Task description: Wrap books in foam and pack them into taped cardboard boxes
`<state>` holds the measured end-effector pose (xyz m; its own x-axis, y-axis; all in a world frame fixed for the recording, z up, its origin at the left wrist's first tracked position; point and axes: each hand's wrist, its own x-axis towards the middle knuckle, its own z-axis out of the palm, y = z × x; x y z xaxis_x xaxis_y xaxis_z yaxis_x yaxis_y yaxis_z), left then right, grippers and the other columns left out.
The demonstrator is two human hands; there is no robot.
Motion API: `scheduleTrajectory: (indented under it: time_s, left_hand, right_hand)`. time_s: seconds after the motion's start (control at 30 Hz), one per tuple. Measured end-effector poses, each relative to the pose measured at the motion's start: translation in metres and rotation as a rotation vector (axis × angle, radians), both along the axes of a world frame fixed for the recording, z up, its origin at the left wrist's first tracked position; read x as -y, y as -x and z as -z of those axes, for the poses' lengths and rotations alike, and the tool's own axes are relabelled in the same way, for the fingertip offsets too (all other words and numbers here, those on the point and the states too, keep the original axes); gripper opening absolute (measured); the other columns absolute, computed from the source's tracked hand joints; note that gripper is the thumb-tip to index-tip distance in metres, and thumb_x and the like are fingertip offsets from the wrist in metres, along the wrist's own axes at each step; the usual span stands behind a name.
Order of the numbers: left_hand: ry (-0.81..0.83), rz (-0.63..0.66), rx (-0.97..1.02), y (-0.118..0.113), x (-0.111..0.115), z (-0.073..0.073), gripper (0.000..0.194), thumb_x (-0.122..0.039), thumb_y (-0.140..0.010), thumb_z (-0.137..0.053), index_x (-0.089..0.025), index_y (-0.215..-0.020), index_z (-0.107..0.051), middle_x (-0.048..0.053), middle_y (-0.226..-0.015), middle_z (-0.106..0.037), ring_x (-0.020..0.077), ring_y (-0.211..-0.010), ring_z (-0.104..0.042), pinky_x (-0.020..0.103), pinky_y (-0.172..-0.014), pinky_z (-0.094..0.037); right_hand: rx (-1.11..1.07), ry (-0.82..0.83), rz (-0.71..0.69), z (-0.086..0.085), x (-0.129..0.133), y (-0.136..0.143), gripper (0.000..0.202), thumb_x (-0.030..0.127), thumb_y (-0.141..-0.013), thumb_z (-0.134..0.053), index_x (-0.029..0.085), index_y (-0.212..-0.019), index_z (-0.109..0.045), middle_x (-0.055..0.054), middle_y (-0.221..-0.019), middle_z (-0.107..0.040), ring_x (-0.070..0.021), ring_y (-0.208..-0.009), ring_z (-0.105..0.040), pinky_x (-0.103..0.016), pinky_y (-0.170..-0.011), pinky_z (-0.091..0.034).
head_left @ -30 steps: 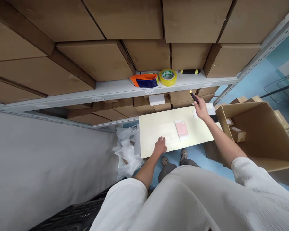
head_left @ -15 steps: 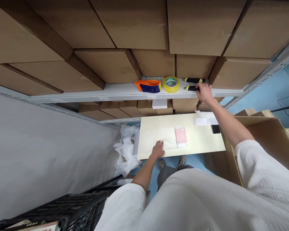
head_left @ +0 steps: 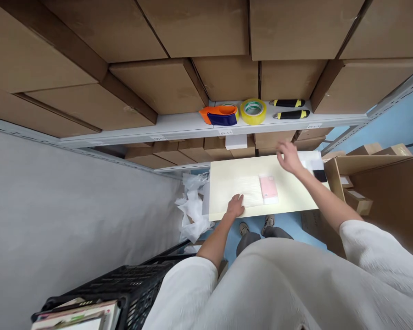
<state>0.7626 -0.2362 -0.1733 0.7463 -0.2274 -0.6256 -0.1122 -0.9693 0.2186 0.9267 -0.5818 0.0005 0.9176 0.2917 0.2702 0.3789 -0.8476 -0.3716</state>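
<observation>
A pink item [head_left: 269,188] in white wrap lies on the cream board [head_left: 227,169], with a white sheet of foam [head_left: 249,190] stretching to its left. My left hand [head_left: 236,206] rests on the lower left edge of that sheet, fingers spread. Over the board's upper right part hovers my right hand [head_left: 288,157], slightly blurred, its fingers bent and apart with nothing visible in them. On the shelf above sit two black and yellow cutters [head_left: 292,114], a roll of yellow tape [head_left: 253,111] and an orange and blue tape dispenser [head_left: 220,115].
Brown cartons [head_left: 223,75] fill the shelf [head_left: 179,126]. An open carton [head_left: 388,183] stands at right. A black crate [head_left: 124,284] with books is at lower left, near crumpled white foam [head_left: 194,211]. A black object [head_left: 320,176] lies at the board's right end.
My right hand has let go of the lower cutter on the shelf and moved down over the board. My left hand stays on the sheet. The camera view has shifted somewhat.
</observation>
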Motion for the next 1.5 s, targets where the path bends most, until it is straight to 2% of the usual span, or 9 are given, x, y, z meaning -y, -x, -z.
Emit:
scheduleTrajectory:
  time_s: [0.13, 0.23, 0.33, 0.47, 0.6, 0.73, 0.97, 1.27, 1.5]
  left_hand:
    - [0.052, 0.008, 0.053, -0.001, -0.002, -0.008, 0.064, -0.022, -0.099, -0.054, -0.020, -0.163, -0.049, 0.017, -0.172, -0.045, 0.0325, -0.158, -0.044, 0.044, -0.125, -0.042]
    - [0.074, -0.004, 0.112, -0.005, -0.001, -0.011, 0.053, -0.018, -0.100, -0.050, -0.020, -0.152, -0.058, 0.017, -0.157, -0.057, 0.0326, -0.144, -0.055, 0.047, -0.121, -0.045]
    - [0.099, -0.060, 0.228, -0.016, 0.003, -0.008, 0.053, -0.020, -0.102, -0.048, -0.020, -0.154, -0.057, 0.019, -0.159, -0.056, 0.0349, -0.148, -0.051, 0.052, -0.124, -0.044]
    - [0.175, -0.035, 0.306, -0.041, 0.015, 0.009, 0.067, -0.027, -0.108, -0.037, -0.015, -0.174, -0.032, 0.018, -0.182, -0.031, 0.0327, -0.171, -0.024, 0.054, -0.139, -0.022]
    - [0.208, -0.052, 0.287, -0.055, 0.027, 0.028, 0.073, -0.035, -0.112, -0.030, -0.013, -0.179, -0.016, 0.015, -0.188, -0.016, 0.0302, -0.175, -0.009, 0.055, -0.142, -0.008]
    - [0.245, -0.082, 0.325, -0.050, 0.030, 0.037, 0.077, -0.043, -0.113, -0.028, -0.012, -0.181, -0.008, 0.013, -0.189, -0.009, 0.0284, -0.176, 0.000, 0.056, -0.142, 0.000]
    - [0.245, -0.136, 0.345, -0.043, 0.030, 0.035, 0.074, -0.043, -0.115, -0.024, -0.012, -0.181, -0.008, 0.011, -0.189, -0.009, 0.0251, -0.176, 0.002, 0.055, -0.143, 0.003]
    - [0.213, -0.188, 0.360, -0.039, 0.033, 0.033, 0.073, -0.043, -0.116, -0.023, -0.014, -0.181, -0.010, 0.010, -0.189, -0.010, 0.0254, -0.176, -0.001, 0.056, -0.142, 0.003]
    - [0.191, -0.249, 0.367, -0.034, 0.036, 0.033, 0.075, -0.046, -0.116, -0.025, -0.019, -0.182, -0.005, 0.009, -0.188, -0.010, 0.0274, -0.176, 0.000, 0.061, -0.142, 0.002]
  right_hand:
    - [-0.342, 0.008, -0.032, 0.076, -0.046, 0.062, 0.047, 0.026, -0.103, -0.046, 0.016, -0.142, -0.069, -0.022, -0.161, -0.058, -0.0403, -0.146, -0.054, -0.062, -0.117, -0.046]
    - [-0.525, 0.091, -0.014, 0.125, -0.071, 0.091, 0.054, 0.025, -0.101, -0.047, 0.014, -0.151, -0.065, -0.021, -0.168, -0.054, -0.0398, -0.153, -0.051, -0.062, -0.121, -0.045]
    - [-0.580, 0.151, -0.007, 0.159, -0.088, 0.105, 0.060, 0.027, -0.105, -0.043, 0.010, -0.160, -0.056, -0.022, -0.176, -0.043, -0.0391, -0.163, -0.039, -0.062, -0.129, -0.038]
    - [-0.544, 0.190, -0.044, 0.185, -0.104, 0.109, 0.067, 0.034, -0.111, -0.030, 0.009, -0.172, -0.040, -0.018, -0.185, -0.024, -0.0359, -0.173, -0.017, -0.061, -0.138, -0.020]
    - [-0.508, 0.224, -0.046, 0.199, -0.112, 0.107, 0.070, 0.040, -0.113, -0.027, 0.013, -0.178, -0.028, -0.014, -0.187, -0.017, -0.0326, -0.175, -0.008, -0.060, -0.141, -0.009]
    - [-0.456, 0.210, -0.039, 0.204, -0.113, 0.110, 0.071, 0.045, -0.114, -0.029, 0.015, -0.179, -0.027, -0.013, -0.187, -0.016, -0.0325, -0.175, -0.008, -0.062, -0.141, -0.006]
    - [-0.411, 0.159, -0.014, 0.202, -0.113, 0.114, 0.074, 0.046, -0.113, -0.033, 0.018, -0.180, -0.022, -0.012, -0.186, -0.021, -0.0337, -0.174, -0.012, -0.065, -0.141, -0.006]
    - [-0.402, 0.152, -0.010, 0.205, -0.114, 0.115, 0.076, 0.047, -0.113, -0.030, 0.012, -0.180, -0.021, -0.014, -0.186, -0.022, -0.0344, -0.174, -0.013, -0.063, -0.141, -0.005]
    - [-0.398, 0.135, 0.001, 0.207, -0.115, 0.117, 0.077, 0.047, -0.112, -0.031, 0.012, -0.180, -0.021, -0.014, -0.186, -0.021, -0.0349, -0.174, -0.012, -0.064, -0.141, -0.004]
